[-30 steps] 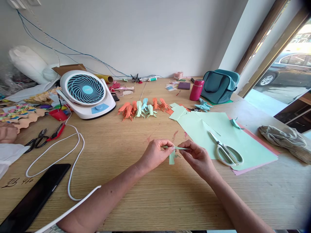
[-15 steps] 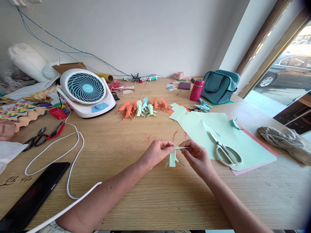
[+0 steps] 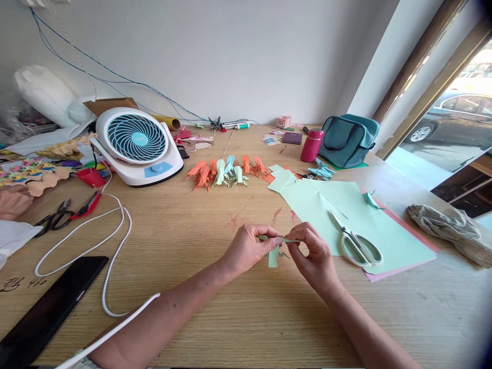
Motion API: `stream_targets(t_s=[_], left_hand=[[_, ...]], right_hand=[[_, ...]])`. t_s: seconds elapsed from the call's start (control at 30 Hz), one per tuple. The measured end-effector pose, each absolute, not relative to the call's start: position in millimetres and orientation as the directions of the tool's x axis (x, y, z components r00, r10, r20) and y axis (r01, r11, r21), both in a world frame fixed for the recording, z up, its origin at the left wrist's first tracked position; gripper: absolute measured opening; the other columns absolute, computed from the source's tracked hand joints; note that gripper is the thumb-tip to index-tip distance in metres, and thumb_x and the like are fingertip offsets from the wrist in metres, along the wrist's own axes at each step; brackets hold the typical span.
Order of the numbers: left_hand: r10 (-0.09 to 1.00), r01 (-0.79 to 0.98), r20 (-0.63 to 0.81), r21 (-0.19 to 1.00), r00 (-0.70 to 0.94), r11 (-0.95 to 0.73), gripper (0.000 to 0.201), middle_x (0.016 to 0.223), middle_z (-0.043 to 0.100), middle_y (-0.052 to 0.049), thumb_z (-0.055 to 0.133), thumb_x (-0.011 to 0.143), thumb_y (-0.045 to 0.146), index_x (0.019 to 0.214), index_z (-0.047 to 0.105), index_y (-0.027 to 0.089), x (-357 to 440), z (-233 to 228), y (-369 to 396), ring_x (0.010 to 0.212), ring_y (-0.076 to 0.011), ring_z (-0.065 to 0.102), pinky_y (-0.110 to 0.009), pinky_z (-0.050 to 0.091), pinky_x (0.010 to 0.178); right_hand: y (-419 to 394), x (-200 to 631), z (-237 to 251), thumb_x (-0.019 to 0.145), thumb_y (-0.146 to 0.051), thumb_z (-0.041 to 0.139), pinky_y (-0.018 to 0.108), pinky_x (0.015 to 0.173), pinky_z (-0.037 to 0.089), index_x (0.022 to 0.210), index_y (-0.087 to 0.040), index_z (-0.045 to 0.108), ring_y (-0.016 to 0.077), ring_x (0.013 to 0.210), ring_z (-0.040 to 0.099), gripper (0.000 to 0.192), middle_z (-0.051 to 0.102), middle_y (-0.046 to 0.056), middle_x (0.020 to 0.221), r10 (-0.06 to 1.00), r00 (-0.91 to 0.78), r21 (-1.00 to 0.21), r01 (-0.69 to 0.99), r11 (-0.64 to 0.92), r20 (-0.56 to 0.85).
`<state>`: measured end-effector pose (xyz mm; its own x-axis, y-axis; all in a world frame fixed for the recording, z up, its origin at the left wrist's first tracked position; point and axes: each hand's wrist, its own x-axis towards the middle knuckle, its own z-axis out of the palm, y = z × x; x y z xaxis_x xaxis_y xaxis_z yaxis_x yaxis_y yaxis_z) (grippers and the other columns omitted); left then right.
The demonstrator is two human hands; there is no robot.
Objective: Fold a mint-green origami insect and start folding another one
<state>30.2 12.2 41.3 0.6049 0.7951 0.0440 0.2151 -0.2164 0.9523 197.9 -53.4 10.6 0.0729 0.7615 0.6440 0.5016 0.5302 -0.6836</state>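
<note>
Between my two hands is a pale green folded paper figure [image 3: 273, 256], held just above the table with a flat flap hanging down. My left hand [image 3: 251, 247] pinches its upper part between thumb and fingers. On the other side, my right hand [image 3: 312, 256] pinches a thin pointed strip of the same paper. Fingers hide much of the folds. Beyond my hands stand several folded paper insects, among them an orange one [image 3: 202, 177], a pale green one [image 3: 220, 172] and a blue one [image 3: 229, 164].
White-handled scissors [image 3: 359, 247] lie on pale green paper sheets [image 3: 326, 197] at right. A fan [image 3: 138, 143], a white cable [image 3: 128, 220] and a black phone [image 3: 57, 307] are at left. At the back right stand a pink bottle [image 3: 312, 145] and a teal bag [image 3: 348, 139].
Both hands have lowered slightly. The paper figure has turned: the pointed strip looks narrower, and the hanging flap shows more plainly below my fingers.
</note>
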Motion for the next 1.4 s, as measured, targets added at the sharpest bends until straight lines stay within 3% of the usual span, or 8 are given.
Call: stream_targets(t_s=[0.23,0.63,1.17,1.4], left_hand=[[0.807,0.229,0.023,0.954,0.590,-0.195,0.023,0.071,0.068,-0.002,0.067,0.082,0.035,0.083,0.076,0.014,30.3,46.4,9.6,0.066,-0.0125,0.056,-0.021,0.042,0.061],[0.789,0.140,-0.025,0.987,0.614,-0.077,0.025,0.074,0.071,-0.003,0.071,0.079,0.038,0.081,0.075,0.013,31.5,38.9,14.3,0.067,-0.0131,0.059,-0.022,0.045,0.064],[0.808,0.216,0.032,0.956,0.589,-0.196,0.024,0.076,0.070,-0.003,0.066,0.083,0.036,0.085,0.076,0.015,30.5,45.5,11.2,0.070,-0.0138,0.059,-0.020,0.043,0.061],[0.806,0.203,0.020,0.964,0.592,-0.174,0.025,0.076,0.071,-0.004,0.068,0.081,0.038,0.086,0.077,0.015,30.0,44.4,10.7,0.069,-0.0146,0.060,-0.021,0.043,0.058]], right_hand=[[-55.0,198.1,11.5,0.084,0.001,0.056,0.031,0.066,0.046,0.091,-0.022,0.061,0.0160,0.076,0.055,0.024,0.054,0.002,0.085,0.708,0.053,-0.610,0.555,0.565,0.704],[-53.9,199.0,12.5,0.083,0.002,0.057,0.031,0.063,0.046,0.091,-0.022,0.062,0.0155,0.074,0.054,0.025,0.053,0.002,0.083,0.710,0.034,-0.609,0.543,0.578,0.704],[-55.6,197.3,14.7,0.084,-0.002,0.058,0.032,0.064,0.044,0.088,-0.022,0.061,0.0162,0.073,0.053,0.021,0.053,0.002,0.081,0.708,0.058,-0.605,0.572,0.554,0.703],[-55.5,198.0,11.6,0.084,-0.002,0.058,0.032,0.064,0.046,0.089,-0.023,0.062,0.0167,0.075,0.055,0.021,0.053,0.002,0.084,0.700,0.055,-0.601,0.564,0.567,0.712]])
